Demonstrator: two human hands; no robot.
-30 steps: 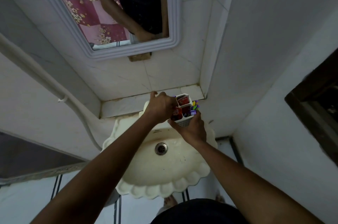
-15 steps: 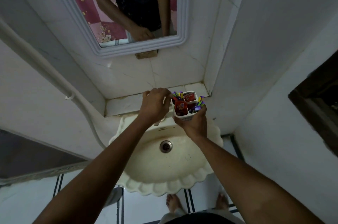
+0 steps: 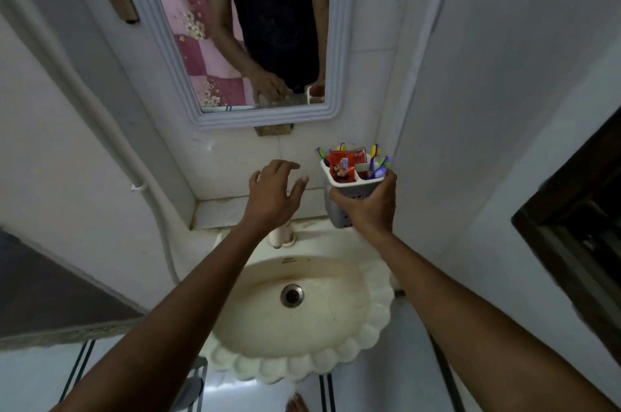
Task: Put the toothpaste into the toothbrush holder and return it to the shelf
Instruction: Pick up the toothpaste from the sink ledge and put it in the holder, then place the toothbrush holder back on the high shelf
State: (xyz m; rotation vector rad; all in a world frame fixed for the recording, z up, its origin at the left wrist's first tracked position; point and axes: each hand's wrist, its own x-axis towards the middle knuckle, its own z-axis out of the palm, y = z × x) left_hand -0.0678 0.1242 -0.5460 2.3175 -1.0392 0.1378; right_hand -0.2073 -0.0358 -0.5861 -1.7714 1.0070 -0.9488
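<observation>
Nearest us both forearms reach forward over the cream scalloped washbasin [image 3: 336, 354], drain at its middle. Our right hand [image 3: 368, 206] wraps the toothbrush holder [image 3: 339, 203], a white perforated plastic caddy, thumb across its front face and the other fingers curled around the far side, so it is held upright in the air above the basin's back right corner, just off the right wall. The red toothpaste tube [image 3: 342, 164] stands inside the holder's left compartment; it carries a small blue-white label but we cannot read any brand on it. Toothbrushes [image 3: 378, 164] with purple, green and yellow handles stick up around it. Our left hand [image 3: 274, 191] hovers empty beside the holder, palm down, fingers loosely spread and slightly curled, not touching it. Below and behind that hand runs the tiled shelf [image 3: 218, 211] at the wall foot. Farther up hangs the framed mirror [image 3: 331, 82], reflecting a dark T-shirt with faint print we cannot make out.
</observation>
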